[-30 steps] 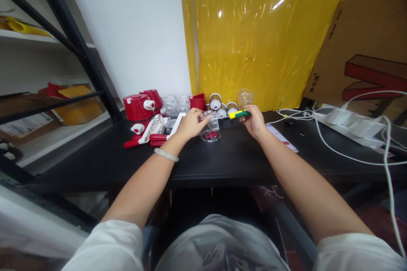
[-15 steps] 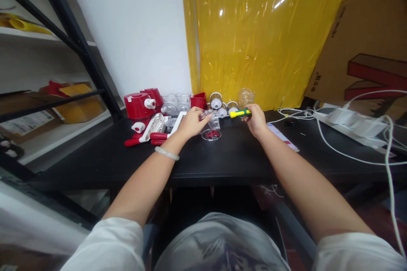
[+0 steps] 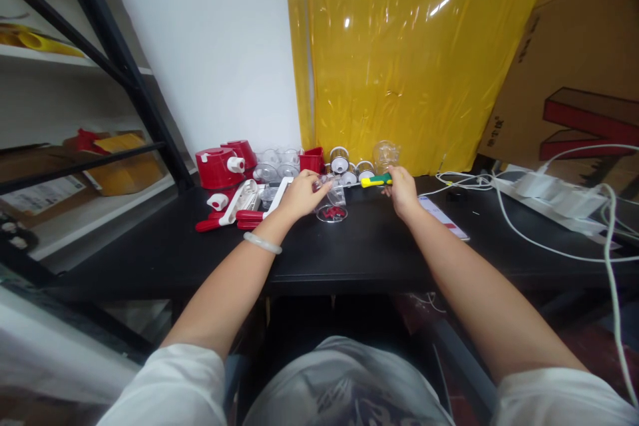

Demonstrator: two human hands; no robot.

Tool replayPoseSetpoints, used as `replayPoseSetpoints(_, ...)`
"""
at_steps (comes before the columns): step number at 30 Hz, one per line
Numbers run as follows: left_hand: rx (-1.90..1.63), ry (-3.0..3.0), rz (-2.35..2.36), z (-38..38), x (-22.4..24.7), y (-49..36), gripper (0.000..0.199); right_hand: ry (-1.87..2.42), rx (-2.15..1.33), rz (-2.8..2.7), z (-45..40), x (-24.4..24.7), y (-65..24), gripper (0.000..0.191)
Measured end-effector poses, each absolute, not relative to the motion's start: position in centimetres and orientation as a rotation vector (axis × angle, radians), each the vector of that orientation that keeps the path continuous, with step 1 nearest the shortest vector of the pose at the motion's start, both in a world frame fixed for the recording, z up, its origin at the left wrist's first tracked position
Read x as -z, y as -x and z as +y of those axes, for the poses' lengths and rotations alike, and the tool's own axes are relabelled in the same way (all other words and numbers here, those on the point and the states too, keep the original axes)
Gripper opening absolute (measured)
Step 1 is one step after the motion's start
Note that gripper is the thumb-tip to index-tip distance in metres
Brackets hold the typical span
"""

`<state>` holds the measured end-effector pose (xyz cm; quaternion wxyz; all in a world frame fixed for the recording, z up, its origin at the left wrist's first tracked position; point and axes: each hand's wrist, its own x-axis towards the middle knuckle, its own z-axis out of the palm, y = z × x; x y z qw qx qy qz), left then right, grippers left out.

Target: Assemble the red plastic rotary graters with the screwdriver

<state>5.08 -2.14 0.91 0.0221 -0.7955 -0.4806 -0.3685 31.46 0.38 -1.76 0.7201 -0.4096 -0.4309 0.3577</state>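
My right hand [image 3: 402, 190] is closed around the green end of a green and yellow screwdriver [image 3: 375, 180], whose shaft points left. Its tip ends near my left hand [image 3: 302, 192], which pinches a small clear plastic part [image 3: 324, 182]; the part's full shape is partly hidden by the fingers. Just below stands a clear cup [image 3: 338, 197] beside a round clear dish [image 3: 332, 214] with small red pieces in it. Left of my left hand lie white parts with red handles [image 3: 248, 218].
Red housings [image 3: 219, 168] stand at the back left near clear cups [image 3: 269, 170]. Silver-rimmed cylinders [image 3: 339, 160], a red container [image 3: 312, 160] and a clear jar [image 3: 386, 154] line the back. A phone [image 3: 444, 216] and a power strip [image 3: 554, 203] with white cables lie right.
The screwdriver and my right hand have shifted very slightly. My left hand keeps its pinch on the clear part, and the other things stay where they were.
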Motion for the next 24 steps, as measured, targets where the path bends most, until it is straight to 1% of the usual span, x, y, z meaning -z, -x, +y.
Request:
replayPoseSetpoints(3,1.124,2.463,-1.494,-2.24,-0.98,-5.1,0.038,0.801,-0.892,-0.908,0.15,1.48,-31.31,0.023)
replayPoseSetpoints(5,1.125,2.461,-1.487,-2.26,-1.0,-5.12,0.038,0.766,-0.94,-0.896,0.13,1.46,-31.3,0.021)
replayPoseSetpoints(8,1.135,2.458,-1.487,-2.25,-0.99,-5.15,0.039,0.813,-0.903,-0.904,0.36,1.72,-31.42,0.023)
replayPoseSetpoints(12,1.127,2.46,-1.486,-2.23,-0.98,-5.14,0.038,0.928,-0.771,-0.939,0.69,2.08,-31.62,0.038)
replayPoseSetpoints(13,1.126,2.462,-1.481,-2.22,-0.98,-5.13,0.037,0.956,-0.754,-0.949,0.7,2.1,-31.63,0.039)
replayPoseSetpoints(15,1.131,2.462,-1.477,-2.21,-0.95,-5.1,0.037,0.99,-0.743,-0.956,0.64,2.03,-31.62,0.034)
replayPoseSetpoints(19,1.147,2.462,-1.481,-2.13,-0.88,-5.06,0.038,0.936,-0.812,-0.916,0.46,1.73,-31.51,0.017)
replayPoseSetpoints(21,1.137,2.463,-1.477,-2.1,-0.87,-5.07,0.038,0.877,-0.874,-0.888,0.45,1.63,-31.47,0.016)
replayPoseSetpoints(24,1.132,2.461,-1.474,-2.11,-0.9,-5.1,0.037,0.841,-0.926,-0.88,0.62,1.7,-31.47,0.021)
